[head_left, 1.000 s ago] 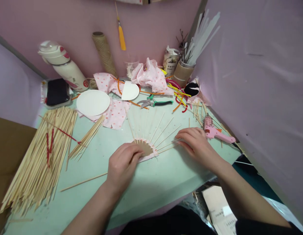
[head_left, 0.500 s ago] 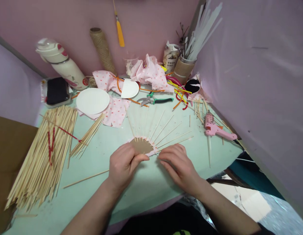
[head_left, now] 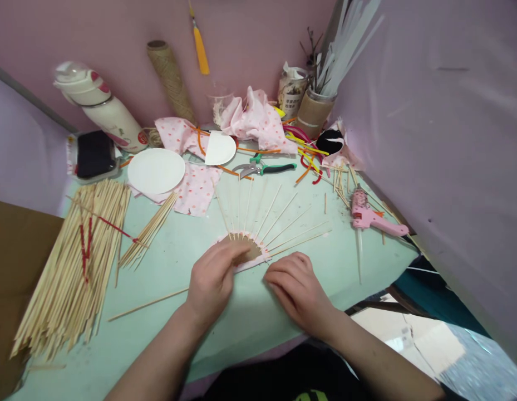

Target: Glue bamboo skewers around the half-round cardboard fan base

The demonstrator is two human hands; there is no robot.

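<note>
A brown cardboard half-disc (head_left: 255,254), edged with pink spotted fabric, lies on the table with thin wooden sticks (head_left: 279,218) fanning out from its curved edge. My left hand (head_left: 212,278) is over its left part, the fingers reaching across the cardboard and holding it; the thumb is mostly hidden. At its right corner, my right hand (head_left: 295,287) has its fingers curled together in a pinch. Whatever lies between those fingertips is too small to make out. A loose stick (head_left: 147,304) rests on the table beside my left hand.
A big pile of wooden sticks (head_left: 70,273) and a smaller bunch (head_left: 149,231) lie left. Farther back are a white oval disc (head_left: 156,170), green-handled pruning shears (head_left: 266,168), pink spotted cloth (head_left: 258,125) and a bottle (head_left: 110,117). A pink glue gun (head_left: 373,217) lies right.
My left hand has shifted its fingers up onto the cardboard, and its thumb has left the straight edge. My right hand has moved slightly left and down at the corner.
</note>
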